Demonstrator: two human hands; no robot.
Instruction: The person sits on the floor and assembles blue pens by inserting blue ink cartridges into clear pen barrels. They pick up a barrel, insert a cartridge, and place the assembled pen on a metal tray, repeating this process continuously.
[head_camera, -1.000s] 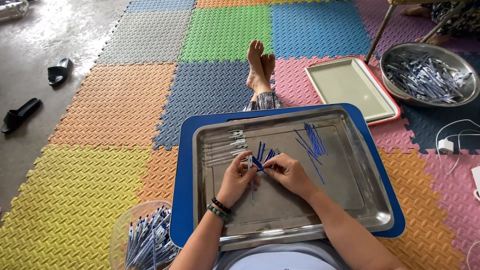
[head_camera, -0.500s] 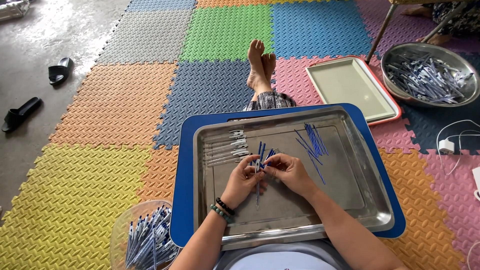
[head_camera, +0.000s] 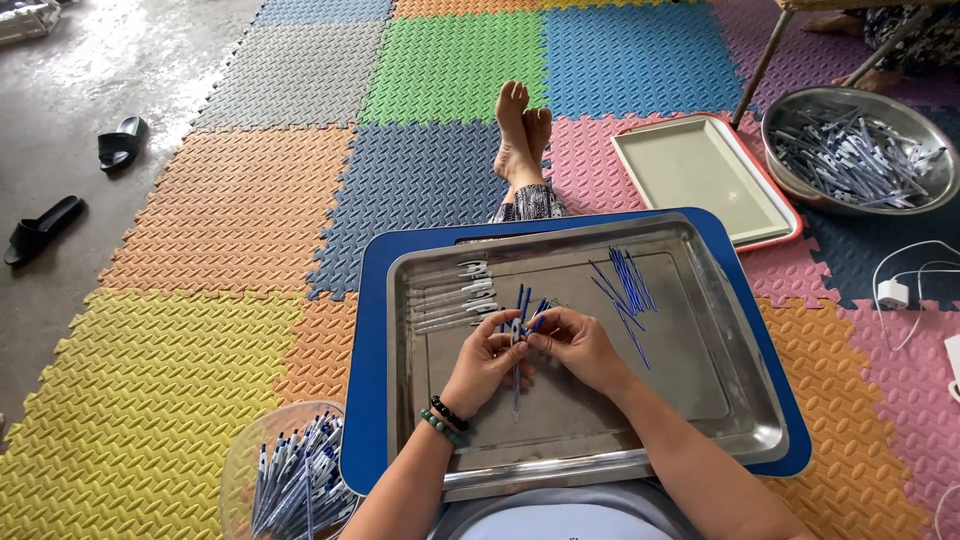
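A clear bowl (head_camera: 285, 470) of pens (head_camera: 295, 480) sits nearest, at the lower left beside the blue tray (head_camera: 365, 400). On that lies a steel tray (head_camera: 740, 400), and over its middle the left hand (head_camera: 485, 360) and right hand (head_camera: 575, 345) meet, fingertips pinched together on a small bunch of blue refills (head_camera: 525, 310) that stick up between them; one hangs down below the left thumb. Pen barrels (head_camera: 455, 295) lie just left, loose refills (head_camera: 625, 285) to the right. Beyond are bare feet (head_camera: 522, 135), an empty tray (head_camera: 700, 178) and a metal basin (head_camera: 855, 150).
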